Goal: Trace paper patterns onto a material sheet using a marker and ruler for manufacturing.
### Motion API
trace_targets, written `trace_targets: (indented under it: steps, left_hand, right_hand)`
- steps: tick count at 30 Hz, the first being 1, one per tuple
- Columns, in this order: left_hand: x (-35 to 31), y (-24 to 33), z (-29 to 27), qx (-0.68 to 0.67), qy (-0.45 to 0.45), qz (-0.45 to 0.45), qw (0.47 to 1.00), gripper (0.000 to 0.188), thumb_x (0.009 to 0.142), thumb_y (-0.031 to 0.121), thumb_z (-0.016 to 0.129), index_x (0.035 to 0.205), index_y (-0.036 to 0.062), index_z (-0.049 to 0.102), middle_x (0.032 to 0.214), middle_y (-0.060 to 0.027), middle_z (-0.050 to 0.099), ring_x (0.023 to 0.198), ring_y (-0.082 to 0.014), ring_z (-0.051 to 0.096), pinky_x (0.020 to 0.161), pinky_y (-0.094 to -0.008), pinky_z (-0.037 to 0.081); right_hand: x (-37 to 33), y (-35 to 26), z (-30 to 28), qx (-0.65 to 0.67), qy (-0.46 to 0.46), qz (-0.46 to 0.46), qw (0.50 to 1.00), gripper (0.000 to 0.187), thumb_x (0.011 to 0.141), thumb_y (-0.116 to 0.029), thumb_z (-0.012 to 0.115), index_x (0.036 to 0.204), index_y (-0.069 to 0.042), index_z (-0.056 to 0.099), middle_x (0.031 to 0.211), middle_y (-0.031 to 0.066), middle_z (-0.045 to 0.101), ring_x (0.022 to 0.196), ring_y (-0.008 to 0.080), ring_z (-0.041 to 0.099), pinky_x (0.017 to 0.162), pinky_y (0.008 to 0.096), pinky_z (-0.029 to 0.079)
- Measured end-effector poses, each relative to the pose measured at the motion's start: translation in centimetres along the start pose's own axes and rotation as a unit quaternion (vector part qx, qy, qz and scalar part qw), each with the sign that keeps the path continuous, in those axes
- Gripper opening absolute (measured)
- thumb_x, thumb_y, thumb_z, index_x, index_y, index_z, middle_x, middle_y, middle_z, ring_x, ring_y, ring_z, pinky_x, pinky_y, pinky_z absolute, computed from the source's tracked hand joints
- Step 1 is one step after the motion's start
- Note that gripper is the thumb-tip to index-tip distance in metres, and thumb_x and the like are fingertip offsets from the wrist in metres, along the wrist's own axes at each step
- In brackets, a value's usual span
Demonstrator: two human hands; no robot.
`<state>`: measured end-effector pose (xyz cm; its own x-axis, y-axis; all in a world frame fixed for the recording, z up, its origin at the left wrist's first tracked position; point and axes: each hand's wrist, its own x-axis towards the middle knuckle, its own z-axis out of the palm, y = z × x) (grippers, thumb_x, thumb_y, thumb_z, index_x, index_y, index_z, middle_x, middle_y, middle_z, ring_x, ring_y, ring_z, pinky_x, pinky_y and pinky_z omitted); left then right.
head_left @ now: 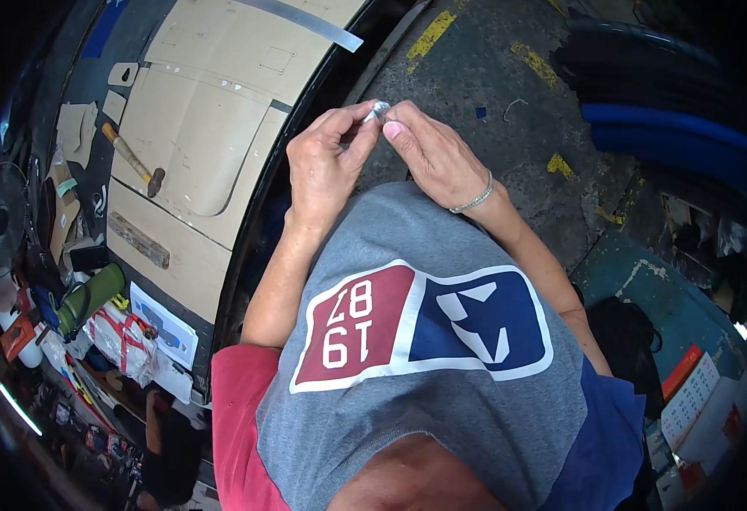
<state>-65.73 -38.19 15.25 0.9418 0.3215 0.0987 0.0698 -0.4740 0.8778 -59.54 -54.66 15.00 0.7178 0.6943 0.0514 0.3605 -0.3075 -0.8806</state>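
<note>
In front of my chest I pinch a small crumpled silvery wrapper-like piece (377,111) between both hands; its exact kind is too small to make out. My left hand (326,157) closes thumb and forefinger on its left side. My right hand (437,156), with a bracelet (475,198) at the wrist, is closed on the other side, thumb bent against the fingers. Both hands are just right of the workbench edge, above the floor.
On the bench at left lie large tan board pieces (188,128), a hammer (132,160), a worn wooden block (138,240), a metal ruler (305,21) and a green roll (91,298). Dark and blue stacked material (671,136) is at right. Another person (169,451) is at lower left.
</note>
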Motion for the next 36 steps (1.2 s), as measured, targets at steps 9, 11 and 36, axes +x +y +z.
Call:
trace_targets:
  steps: [9,11,36]
  left_hand:
    - [0.0,0.8,-0.2,0.016,0.004,-0.007,1.0,0.02,0.089,0.012,0.076,0.107,0.0044,0.077,0.084,-0.008,0.072,0.07,-0.0116,0.067,0.065,-0.025,0.054]
    - [0.1,0.7,-0.2,0.014,0.009,0.001,1.0,0.02,0.089,0.012,0.076,0.107,0.0046,0.077,0.084,-0.0081,0.072,0.07,-0.0118,0.067,0.064,-0.0251,0.054]
    - [-0.5,1.0,-0.5,0.028,0.023,0.023,0.999,0.019,0.088,0.011,0.076,0.106,0.0036,0.077,0.086,-0.0089,0.072,0.07,-0.0128,0.068,0.063,-0.0256,0.054]
  right_hand:
    - [0.3,0.4,-0.3,0.011,0.006,-0.033,0.999,0.035,0.111,-0.03,0.037,0.113,0.0,0.055,0.09,0.0175,0.055,0.079,0.0286,0.058,0.074,0.0393,0.047]
    - [0.3,0.1,-0.5,0.005,-0.002,-0.022,1.0,0.036,0.111,-0.03,0.037,0.114,0.0,0.055,0.091,0.0172,0.056,0.08,0.0285,0.058,0.074,0.0392,0.047]
    - [0.1,0.5,0.4,0.016,0.021,-0.053,0.998,0.041,0.111,-0.036,0.038,0.115,0.0,0.056,0.094,0.0172,0.059,0.083,0.0289,0.061,0.075,0.0389,0.048]
